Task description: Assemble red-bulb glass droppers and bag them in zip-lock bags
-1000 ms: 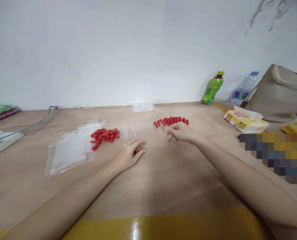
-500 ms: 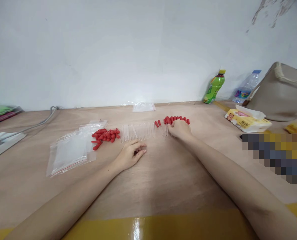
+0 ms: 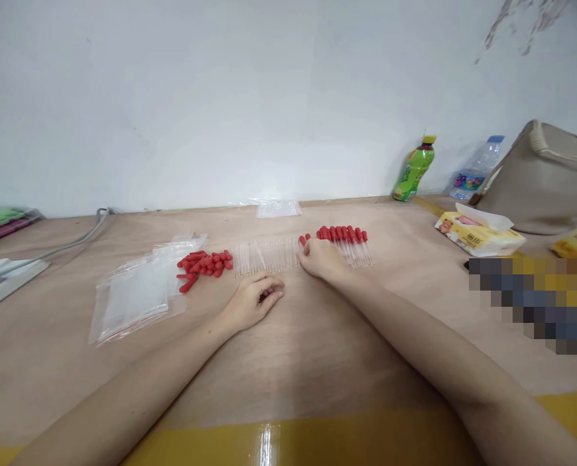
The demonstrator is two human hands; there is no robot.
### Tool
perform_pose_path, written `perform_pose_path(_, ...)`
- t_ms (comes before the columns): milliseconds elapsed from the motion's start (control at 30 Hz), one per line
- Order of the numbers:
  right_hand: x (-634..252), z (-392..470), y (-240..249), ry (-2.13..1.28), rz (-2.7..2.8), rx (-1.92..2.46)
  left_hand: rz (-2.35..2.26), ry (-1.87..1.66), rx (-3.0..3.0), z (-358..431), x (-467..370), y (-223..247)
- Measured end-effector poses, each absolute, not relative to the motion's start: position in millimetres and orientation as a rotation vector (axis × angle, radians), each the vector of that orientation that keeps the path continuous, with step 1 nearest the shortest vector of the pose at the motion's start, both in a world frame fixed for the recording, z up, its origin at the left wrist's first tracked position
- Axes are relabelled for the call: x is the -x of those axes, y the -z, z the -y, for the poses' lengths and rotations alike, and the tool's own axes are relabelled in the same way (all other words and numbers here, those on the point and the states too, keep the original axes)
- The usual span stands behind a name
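My left hand (image 3: 255, 301) rests on the table with its fingers loosely bent, thumb apart from them, and nothing in it. Just beyond it lies a row of clear thin tubes (image 3: 273, 254), and a pile of red rubber bulbs (image 3: 205, 262) sits to their left. My right hand (image 3: 323, 257) is at the row's right end, its fingers closed around a dropper (image 3: 303, 240) with a red bulb; the fingers partly hide it and another beside it. Right of that hand, several droppers with red bulbs (image 3: 349, 234) lie side by side, tips toward me.
Clear zip bags (image 3: 138, 291) lie at the left, with another small bag (image 3: 279, 208) by the wall. A grey cable (image 3: 97, 226) runs at far left. On the right stand a green bottle (image 3: 415, 169), a water bottle (image 3: 480, 169), a tissue pack (image 3: 480, 233) and a beige bag (image 3: 541, 181).
My right hand has moved left from the row of red-bulbed droppers to the two separate ones, uncovering the row's tubes. My left hand has stayed in place.
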State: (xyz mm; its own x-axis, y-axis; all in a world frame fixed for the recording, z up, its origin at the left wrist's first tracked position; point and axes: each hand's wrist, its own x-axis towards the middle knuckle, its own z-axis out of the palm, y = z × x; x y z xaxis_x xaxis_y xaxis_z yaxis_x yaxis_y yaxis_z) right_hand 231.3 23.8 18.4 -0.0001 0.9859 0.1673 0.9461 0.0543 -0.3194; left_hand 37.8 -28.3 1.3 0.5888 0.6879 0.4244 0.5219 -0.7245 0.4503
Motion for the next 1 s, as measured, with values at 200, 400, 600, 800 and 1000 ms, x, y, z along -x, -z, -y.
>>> perform_pose_path(200,-218,-39,-24,-0.296,1.967,2.097,-0.989,-0.851,-2.547,28,-37,-1)
perform_pose_path(400,-219,-44,-27,-0.330,1.952,2.098,-0.975,-0.853,-2.575,28,-39,1)
perform_pose_path(600,-232,-17,-12,-0.160,1.937,1.734,-1.609,-0.549,-2.877,37,-22,-15)
perform_pose_path(800,-258,22,14,0.053,2.082,1.276,-2.446,0.113,-2.613,36,27,-43)
perform_pose_path(1000,-268,31,16,0.003,2.099,1.177,-2.443,0.085,-2.467,27,46,-44)
